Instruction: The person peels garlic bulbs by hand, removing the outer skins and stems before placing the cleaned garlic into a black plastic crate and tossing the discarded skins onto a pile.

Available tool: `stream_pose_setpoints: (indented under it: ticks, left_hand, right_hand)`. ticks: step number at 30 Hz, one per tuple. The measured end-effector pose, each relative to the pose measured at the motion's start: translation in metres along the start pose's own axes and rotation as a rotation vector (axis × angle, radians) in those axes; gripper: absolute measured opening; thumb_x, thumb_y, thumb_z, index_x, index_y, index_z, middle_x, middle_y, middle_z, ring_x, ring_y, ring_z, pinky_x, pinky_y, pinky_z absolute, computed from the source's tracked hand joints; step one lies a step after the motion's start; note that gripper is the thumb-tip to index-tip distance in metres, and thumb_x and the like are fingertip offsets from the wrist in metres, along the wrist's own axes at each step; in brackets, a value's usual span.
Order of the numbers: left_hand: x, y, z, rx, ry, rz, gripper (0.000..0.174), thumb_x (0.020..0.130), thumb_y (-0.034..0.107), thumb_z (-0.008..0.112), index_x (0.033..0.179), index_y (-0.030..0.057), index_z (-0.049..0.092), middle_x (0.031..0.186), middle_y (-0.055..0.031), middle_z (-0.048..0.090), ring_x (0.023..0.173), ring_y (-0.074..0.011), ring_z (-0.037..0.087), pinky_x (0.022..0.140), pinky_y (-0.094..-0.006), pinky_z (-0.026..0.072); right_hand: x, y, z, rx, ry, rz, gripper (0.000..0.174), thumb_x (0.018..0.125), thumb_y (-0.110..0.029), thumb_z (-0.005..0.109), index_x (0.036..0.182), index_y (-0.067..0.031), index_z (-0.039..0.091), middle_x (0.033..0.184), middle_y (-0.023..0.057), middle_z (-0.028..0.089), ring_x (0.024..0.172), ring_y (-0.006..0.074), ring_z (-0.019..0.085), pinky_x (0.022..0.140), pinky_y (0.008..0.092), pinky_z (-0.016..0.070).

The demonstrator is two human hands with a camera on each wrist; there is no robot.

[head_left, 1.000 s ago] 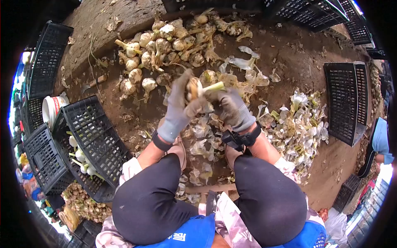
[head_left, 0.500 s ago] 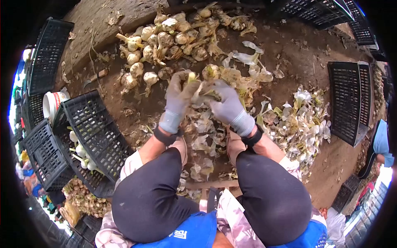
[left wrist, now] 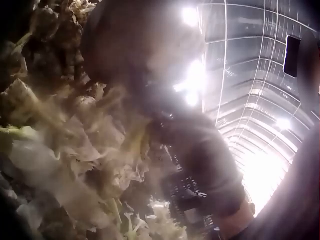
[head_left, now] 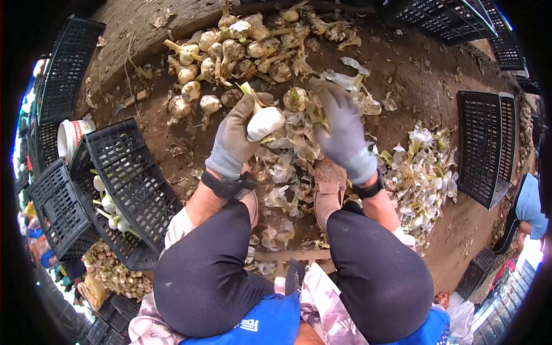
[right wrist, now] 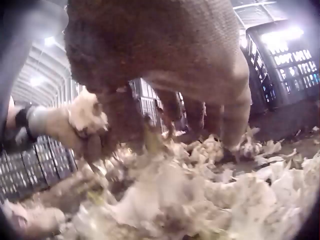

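A peeled white garlic bulb with a short green stem sits in my gloved left hand, gripped between thumb and fingers. The same bulb shows at the left in the right wrist view. Apart from it, to the right, my gloved right hand pinches a strip of yellowish garlic skin, partly hidden by the fingers. Beyond both hands lies a heap of unpeeled garlic bulbs, and a single bulb rests between the hands. The left wrist view is blurred.
A pile of stripped skins lies at the right, with more loose skins between the feet. Black crates stand at the left, one with peeled garlic inside. Another crate stands at the right. A knife and a white bucket are at left.
The hands have drawn apart. My right hand has moved right, off the bulb, with skin. The bulb, earlier brownish and worked by both hands, now shows white in my left hand.
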State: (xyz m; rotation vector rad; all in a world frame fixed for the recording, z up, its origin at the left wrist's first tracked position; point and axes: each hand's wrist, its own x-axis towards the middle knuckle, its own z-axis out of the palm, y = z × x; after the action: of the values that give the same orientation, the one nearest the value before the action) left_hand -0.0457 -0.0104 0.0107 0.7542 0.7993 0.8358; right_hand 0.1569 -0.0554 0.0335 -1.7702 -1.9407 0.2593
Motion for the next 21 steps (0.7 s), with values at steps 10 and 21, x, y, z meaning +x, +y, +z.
stream_pose_setpoints:
  ticks: [10, 21]
  left_hand:
    - [0.011, -0.012, 0.001, -0.101, 0.015, -0.141, 0.034, 0.095, 0.027, 0.047, 0.113, -0.0009, 0.051, 0.104, -0.0111, 0.061, 0.092, -0.0204, 0.061, 0.083, -0.0335, 0.0503]
    - [0.006, -0.013, 0.011, -0.126, 0.193, -0.157, 0.025, 0.091, 0.01, 0.054, 0.11, -0.0047, 0.056, 0.097, -0.0109, 0.061, 0.082, -0.0183, 0.062, 0.07, -0.0306, 0.0549]
  right_hand:
    - [-0.01, -0.004, 0.037, 1.205, -0.178, 0.435, 0.061, 0.072, -0.003, 0.068, 0.128, 0.0008, 0.045, 0.118, 0.0109, 0.055, 0.107, 0.0159, 0.052, 0.089, 0.0285, 0.0447]
    - [-0.002, -0.008, 0.058, 1.347, -0.125, 0.669, 0.051, 0.076, -0.009, 0.071, 0.121, 0.0043, 0.05, 0.109, 0.0093, 0.059, 0.092, 0.0149, 0.059, 0.082, 0.0257, 0.0482]
